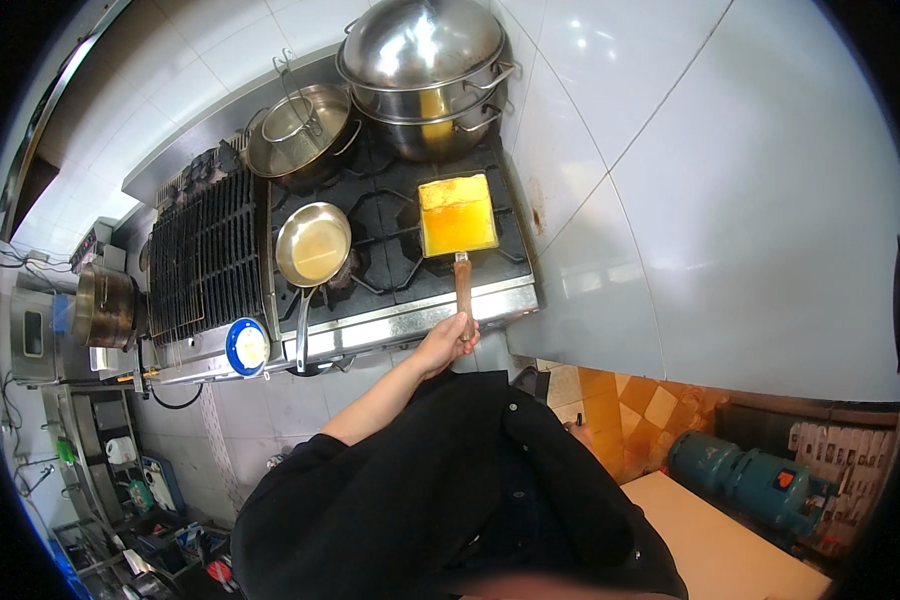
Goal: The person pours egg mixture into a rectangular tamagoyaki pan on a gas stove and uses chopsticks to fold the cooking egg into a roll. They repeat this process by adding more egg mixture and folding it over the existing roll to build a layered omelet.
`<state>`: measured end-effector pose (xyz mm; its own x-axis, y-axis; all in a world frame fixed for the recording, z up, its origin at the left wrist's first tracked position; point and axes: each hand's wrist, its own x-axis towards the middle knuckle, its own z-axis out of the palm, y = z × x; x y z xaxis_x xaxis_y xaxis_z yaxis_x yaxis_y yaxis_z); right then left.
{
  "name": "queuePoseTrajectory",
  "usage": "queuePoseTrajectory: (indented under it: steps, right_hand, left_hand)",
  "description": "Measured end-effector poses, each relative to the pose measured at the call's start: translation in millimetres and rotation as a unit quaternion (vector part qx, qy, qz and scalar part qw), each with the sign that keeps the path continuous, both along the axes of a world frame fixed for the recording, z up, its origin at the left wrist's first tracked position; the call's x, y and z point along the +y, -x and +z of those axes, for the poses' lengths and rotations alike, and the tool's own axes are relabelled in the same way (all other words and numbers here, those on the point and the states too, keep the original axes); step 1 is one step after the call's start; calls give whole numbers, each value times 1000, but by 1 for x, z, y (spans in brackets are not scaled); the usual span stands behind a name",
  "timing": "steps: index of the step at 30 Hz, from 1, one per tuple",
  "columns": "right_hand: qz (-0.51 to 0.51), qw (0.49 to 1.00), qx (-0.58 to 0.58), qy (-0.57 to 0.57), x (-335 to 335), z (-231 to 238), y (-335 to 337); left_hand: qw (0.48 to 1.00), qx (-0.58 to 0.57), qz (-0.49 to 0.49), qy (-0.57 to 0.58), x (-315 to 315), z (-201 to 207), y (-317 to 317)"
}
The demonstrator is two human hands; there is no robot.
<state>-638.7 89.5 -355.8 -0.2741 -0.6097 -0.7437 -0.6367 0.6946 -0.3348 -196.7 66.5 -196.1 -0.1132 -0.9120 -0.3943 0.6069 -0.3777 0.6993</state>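
My left hand (448,346) is closed around the wooden handle (463,290) of a square omelette pan on the right front burner. A yellow egg layer (457,226) covers the pan's bottom, with a thicker, folded-looking strip at the far end. To the left, a round steel frying pan (314,247) stands on the stove with pale liquid inside, its handle pointing toward me. A bit of skin, apparently my right hand (582,434), shows low beside my dark shirt; its fingers cannot be made out.
Behind are a large lidded steel pot (425,90) and a wide pan (325,105) holding a strainer. A black grill grate (205,250) lies left, with a blue-rimmed bowl (234,347) at its front. A tiled wall (610,240) borders the stove's right; green gas cylinders (740,475) stand lower right.
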Motion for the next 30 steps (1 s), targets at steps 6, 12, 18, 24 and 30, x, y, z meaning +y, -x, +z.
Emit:
queuePoseTrajectory:
  steps: [6, 12, 18, 24, 30]
  right_hand:
    - [4, 1000, -3, -4, -7, 12, -6]
    - [-4, 1000, -9, 12, -5, 12, -5]
    - [-34, 999, -11, -14, -1, 25, -9]
    - [-2, 1000, 19, -2, 13, 0, 4]
    - [83, 994, 41, -53, 14, -31, 37]
  left_hand:
    - [997, -75, -18, -11, -2, -10, -10]
    - [989, -114, -31, -86, -22, -5, -48]
    - [953, -182, -178, -166, -2, 29, -66]
    - [789, -443, -424, -21, 35, 81, -85]
    - [804, -327, -139, 476, 21, 257, -39]
